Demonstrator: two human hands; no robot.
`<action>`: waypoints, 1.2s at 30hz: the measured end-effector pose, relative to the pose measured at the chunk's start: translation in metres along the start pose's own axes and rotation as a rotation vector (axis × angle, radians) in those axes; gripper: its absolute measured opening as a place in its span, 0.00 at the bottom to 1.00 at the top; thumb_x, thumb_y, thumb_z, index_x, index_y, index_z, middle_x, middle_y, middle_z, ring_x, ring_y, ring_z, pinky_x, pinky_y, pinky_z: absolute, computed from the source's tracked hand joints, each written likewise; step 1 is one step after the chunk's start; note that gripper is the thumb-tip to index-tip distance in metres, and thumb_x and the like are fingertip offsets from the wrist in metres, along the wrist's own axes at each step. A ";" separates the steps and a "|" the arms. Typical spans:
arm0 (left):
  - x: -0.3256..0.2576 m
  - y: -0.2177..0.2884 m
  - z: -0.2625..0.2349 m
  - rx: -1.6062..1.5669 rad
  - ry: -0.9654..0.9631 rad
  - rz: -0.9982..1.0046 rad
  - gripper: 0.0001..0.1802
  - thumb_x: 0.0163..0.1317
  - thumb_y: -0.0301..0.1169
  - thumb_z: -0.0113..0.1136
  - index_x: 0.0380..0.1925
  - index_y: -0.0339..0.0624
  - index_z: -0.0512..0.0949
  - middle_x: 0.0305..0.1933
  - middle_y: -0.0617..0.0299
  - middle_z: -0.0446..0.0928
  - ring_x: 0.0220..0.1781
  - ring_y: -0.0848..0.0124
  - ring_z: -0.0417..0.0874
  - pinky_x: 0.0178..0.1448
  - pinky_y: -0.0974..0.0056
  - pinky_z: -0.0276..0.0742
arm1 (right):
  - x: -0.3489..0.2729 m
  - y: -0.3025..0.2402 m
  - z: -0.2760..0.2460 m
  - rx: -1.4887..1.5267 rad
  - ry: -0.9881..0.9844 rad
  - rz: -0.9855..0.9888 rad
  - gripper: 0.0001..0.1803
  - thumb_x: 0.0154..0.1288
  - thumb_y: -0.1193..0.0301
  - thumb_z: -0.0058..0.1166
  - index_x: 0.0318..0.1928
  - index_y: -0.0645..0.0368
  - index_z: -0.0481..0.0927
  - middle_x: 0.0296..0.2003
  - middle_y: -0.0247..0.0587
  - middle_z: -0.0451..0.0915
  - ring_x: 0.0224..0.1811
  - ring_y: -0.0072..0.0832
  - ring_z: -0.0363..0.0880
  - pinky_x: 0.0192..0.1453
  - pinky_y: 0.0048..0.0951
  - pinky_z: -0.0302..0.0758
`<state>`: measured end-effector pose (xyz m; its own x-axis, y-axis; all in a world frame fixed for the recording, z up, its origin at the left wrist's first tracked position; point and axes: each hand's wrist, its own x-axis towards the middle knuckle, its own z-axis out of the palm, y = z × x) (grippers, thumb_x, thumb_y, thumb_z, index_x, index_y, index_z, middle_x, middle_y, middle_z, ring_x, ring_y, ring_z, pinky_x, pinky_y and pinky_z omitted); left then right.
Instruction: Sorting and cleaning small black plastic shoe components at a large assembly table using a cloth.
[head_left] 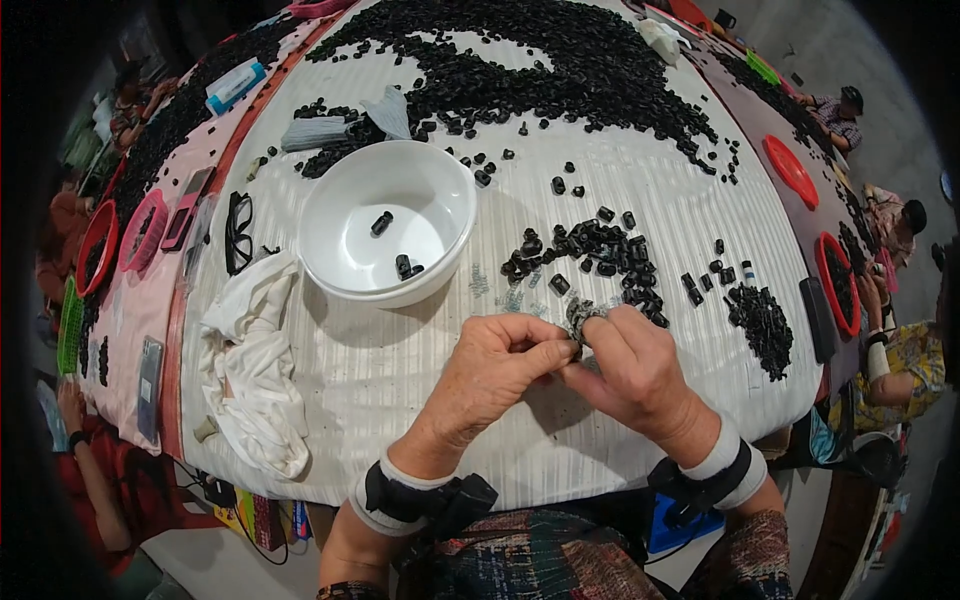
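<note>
Near the table's (pixel 420 360) front edge, left hand (pixel 490 365) and right hand (pixel 635 365) fingertips pinched together on what looks like a small grey spring cluster (pixel 580 315).

We note a table (pixel 640 215) w/ white ribbed cover; on it: white bowl (pixel 388 222), black parts heap (pixel 560 60), eyeglasses (pixel 238 231), white cloth (pixel 255 365).

One white bowl (pixel 388 222) holding three black caps (pixel 381 223), one pair of glasses (pixel 238 232), two hands (pixel 570 365).

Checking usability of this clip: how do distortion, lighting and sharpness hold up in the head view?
Head view: strong fisheye bend, table edges curve and corners go black; even, soft light with faint shadow under the white bowl; left hand and right hand are sharp, people at the rim look smeared.
</note>
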<state>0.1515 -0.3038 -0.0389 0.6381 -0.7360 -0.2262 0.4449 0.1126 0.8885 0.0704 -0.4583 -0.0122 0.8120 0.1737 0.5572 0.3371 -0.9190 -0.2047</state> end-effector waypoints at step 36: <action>0.000 0.041 -0.021 -0.393 0.262 0.312 0.13 0.69 0.35 0.52 0.45 0.36 0.74 0.40 0.51 0.81 0.31 0.69 0.84 0.31 0.68 0.82 | 0.024 0.033 0.022 -0.022 -0.104 0.234 0.14 0.50 0.78 0.58 0.38 0.60 0.71 0.32 0.43 0.74 0.39 0.40 0.76 0.41 0.38 0.77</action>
<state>0.1831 -0.2858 -0.0105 0.8892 -0.4435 -0.1123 0.3785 0.5754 0.7250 0.1116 -0.4762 -0.0235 0.9116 -0.0100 0.4109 0.1249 -0.9457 -0.3002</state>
